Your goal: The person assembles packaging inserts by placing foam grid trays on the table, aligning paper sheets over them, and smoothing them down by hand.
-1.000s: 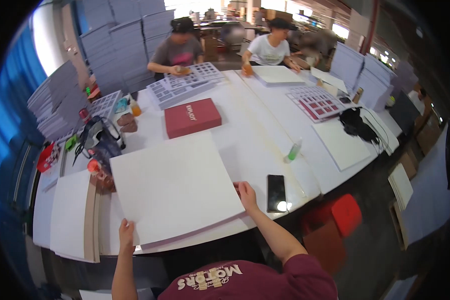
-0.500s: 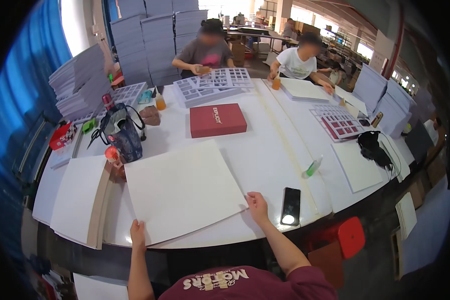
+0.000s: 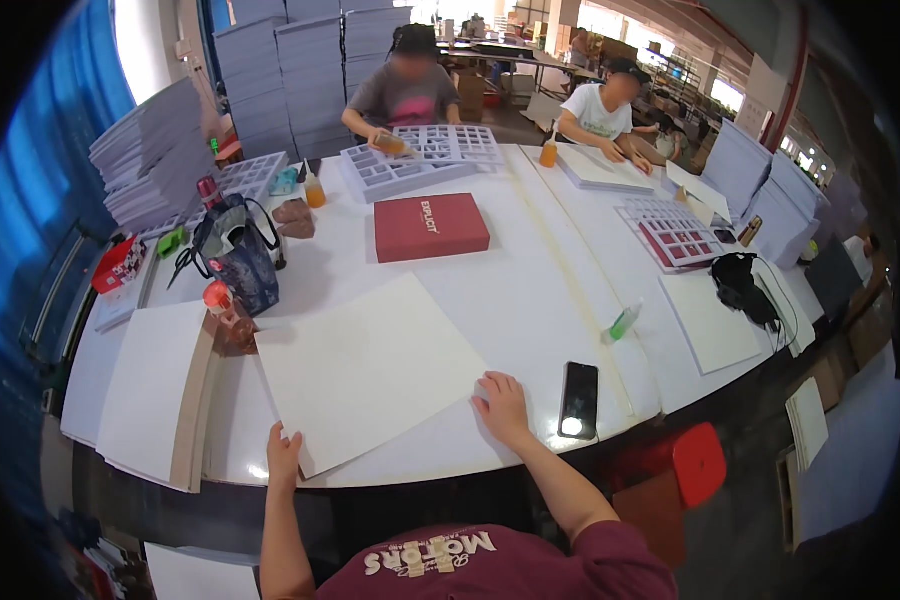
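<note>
A large off-white sheet of board (image 3: 370,375) lies in front of me, turned at an angle on the white table. My left hand (image 3: 284,455) is closed at the sheet's left edge, close to its front corner, thumb and fingers about the edge. Beside the right corner, my right hand (image 3: 502,408) rests with fingers apart, its fingertips touching or nearly touching the sheet's edge. To the right of that hand a black phone (image 3: 579,402) lies on the table.
A stack of boards (image 3: 155,390) stands at left, near a red-capped bottle (image 3: 228,312) and a dark bag (image 3: 240,262). Beyond the sheet sits a red box (image 3: 432,228). A green bottle (image 3: 625,321) stands at right. Two people work across the table (image 3: 540,290) with white compartment trays (image 3: 410,170).
The sheet's near right side has shifted and it lies flatter on the table. My right hand has loosened from its edge and spread its fingers. The camera view has tilted slightly.
</note>
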`<state>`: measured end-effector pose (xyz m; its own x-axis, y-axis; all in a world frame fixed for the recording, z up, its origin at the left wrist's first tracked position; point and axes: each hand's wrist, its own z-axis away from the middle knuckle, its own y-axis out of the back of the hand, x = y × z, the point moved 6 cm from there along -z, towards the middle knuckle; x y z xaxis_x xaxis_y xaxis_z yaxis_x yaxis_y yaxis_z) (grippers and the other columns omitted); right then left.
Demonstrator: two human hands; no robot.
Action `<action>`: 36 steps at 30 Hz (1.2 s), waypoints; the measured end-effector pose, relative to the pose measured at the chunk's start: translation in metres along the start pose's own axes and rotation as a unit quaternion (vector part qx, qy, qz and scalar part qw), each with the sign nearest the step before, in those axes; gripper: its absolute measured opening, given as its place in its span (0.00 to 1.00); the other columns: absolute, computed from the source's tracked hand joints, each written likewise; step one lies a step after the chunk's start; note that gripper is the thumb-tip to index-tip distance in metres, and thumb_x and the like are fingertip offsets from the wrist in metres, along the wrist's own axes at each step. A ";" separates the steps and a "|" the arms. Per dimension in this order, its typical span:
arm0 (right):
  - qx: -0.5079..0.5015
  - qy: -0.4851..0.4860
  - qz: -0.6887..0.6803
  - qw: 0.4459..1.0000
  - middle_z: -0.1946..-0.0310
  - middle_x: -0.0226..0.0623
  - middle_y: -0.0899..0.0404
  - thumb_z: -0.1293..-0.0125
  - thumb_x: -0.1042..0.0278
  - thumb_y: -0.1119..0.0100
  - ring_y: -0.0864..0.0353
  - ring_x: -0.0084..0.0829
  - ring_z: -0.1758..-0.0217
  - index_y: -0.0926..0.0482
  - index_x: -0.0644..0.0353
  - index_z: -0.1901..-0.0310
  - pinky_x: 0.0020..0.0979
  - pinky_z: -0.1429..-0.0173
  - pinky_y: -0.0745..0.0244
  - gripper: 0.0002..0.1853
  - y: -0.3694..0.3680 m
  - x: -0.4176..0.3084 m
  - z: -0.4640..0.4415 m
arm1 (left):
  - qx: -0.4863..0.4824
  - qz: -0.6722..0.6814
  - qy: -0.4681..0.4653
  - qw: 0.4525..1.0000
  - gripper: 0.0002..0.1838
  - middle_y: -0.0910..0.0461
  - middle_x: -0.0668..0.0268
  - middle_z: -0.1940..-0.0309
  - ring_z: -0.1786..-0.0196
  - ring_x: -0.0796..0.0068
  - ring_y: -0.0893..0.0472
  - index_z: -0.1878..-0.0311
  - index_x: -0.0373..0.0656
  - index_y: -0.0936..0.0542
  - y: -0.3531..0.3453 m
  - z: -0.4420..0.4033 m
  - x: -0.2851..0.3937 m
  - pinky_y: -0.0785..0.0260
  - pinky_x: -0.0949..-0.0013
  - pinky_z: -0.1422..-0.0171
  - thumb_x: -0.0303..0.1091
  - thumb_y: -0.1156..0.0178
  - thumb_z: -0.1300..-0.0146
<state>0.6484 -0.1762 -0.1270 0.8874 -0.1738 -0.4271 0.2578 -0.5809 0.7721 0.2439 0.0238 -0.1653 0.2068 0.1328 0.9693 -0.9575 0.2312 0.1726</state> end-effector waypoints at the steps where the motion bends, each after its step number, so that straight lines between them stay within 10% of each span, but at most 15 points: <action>1: -0.002 0.001 -0.001 1.000 0.44 0.45 0.24 0.40 0.65 0.33 0.28 0.46 0.38 0.23 0.62 0.48 0.45 0.34 0.34 0.19 -0.001 0.001 -0.001 | -0.006 0.019 -0.002 1.000 0.21 0.17 0.57 0.59 0.59 0.72 0.17 0.34 0.39 0.35 0.001 -0.003 -0.003 0.25 0.69 0.55 0.25 0.46 0.29; 8: 0.066 -0.074 -0.039 0.994 0.42 0.46 0.24 0.36 0.63 0.35 0.30 0.48 0.37 0.26 0.64 0.44 0.45 0.33 0.36 0.22 -0.005 0.024 0.001 | 0.006 0.127 -0.013 0.992 0.21 0.19 0.55 0.53 0.50 0.69 0.19 0.33 0.44 0.36 0.002 0.012 0.005 0.25 0.67 0.46 0.24 0.48 0.28; 20: 0.052 -0.072 -0.041 0.995 0.45 0.45 0.23 0.37 0.61 0.34 0.29 0.47 0.37 0.26 0.63 0.44 0.46 0.34 0.36 0.23 -0.004 0.024 0.004 | 0.294 0.304 -0.180 0.888 0.22 0.24 0.57 0.41 0.40 0.62 0.23 0.31 0.46 0.38 0.179 0.054 0.065 0.28 0.58 0.33 0.31 0.46 0.25; 27: 0.045 -0.066 -0.024 0.996 0.45 0.44 0.23 0.37 0.61 0.34 0.29 0.46 0.37 0.26 0.62 0.45 0.45 0.33 0.37 0.23 -0.006 0.021 0.002 | 0.436 0.354 -0.159 0.812 0.17 0.24 0.56 0.45 0.47 0.57 0.20 0.35 0.39 0.36 0.284 0.043 0.012 0.21 0.54 0.42 0.28 0.51 0.25; 36: 0.038 -0.059 -0.017 0.997 0.45 0.44 0.24 0.38 0.63 0.33 0.30 0.46 0.36 0.26 0.62 0.45 0.46 0.32 0.38 0.22 -0.006 0.019 0.002 | 0.367 0.409 -0.130 0.825 0.13 0.21 0.52 0.53 0.52 0.59 0.17 0.46 0.29 0.29 0.300 0.022 -0.016 0.17 0.58 0.50 0.29 0.53 0.24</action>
<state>0.6629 -0.1774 -0.1403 0.8264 -0.2432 -0.5079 0.2524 -0.6462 0.7202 -0.0508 0.0697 -0.1253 -0.5279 -0.2775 0.8027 -0.6389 -0.4930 -0.5906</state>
